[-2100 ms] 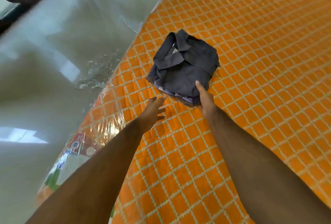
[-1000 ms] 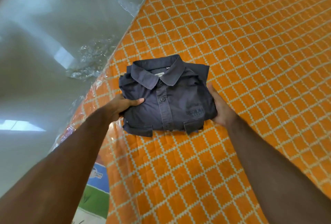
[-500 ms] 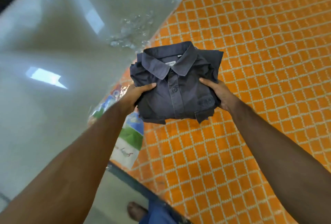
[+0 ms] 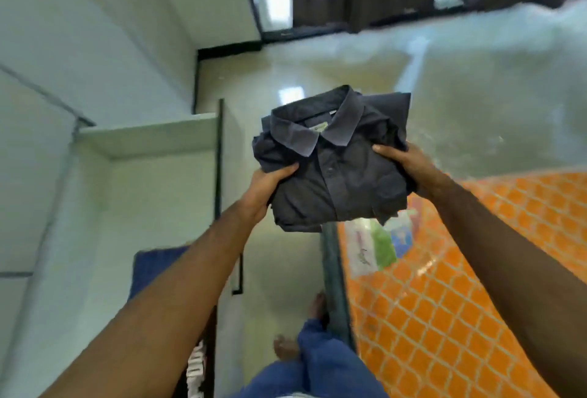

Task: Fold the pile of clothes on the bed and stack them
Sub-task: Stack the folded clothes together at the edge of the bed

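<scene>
A: What could go wrong from here?

B: The folded shirt [image 4: 336,168] is held in the air, clear of any support, so the fold could be lost. The bundle is gripped only at its 2 side edges, and its near corners already hang loose below the grip. If either grip were slackened, or the bundle tilted, the layers could slide apart and refolding would be needed. A drop onto the floor [image 4: 279,270] is also possible, since the shirt is carried over it, left of the bed [image 4: 444,318].

A: How is the left side held?

B: The left hand [image 4: 265,184] is closed on the shirt's left edge, thumb on top and fingers underneath.

A: And the right side?

B: The right hand [image 4: 403,159] is closed on the right edge, fingers curled over the top of the cloth.

A: So where does the shirt lie?

B: Between the 2 hands, collar at the far side. No stack can be seen; a pale shelf [image 4: 149,137] is seen at the left.
</scene>
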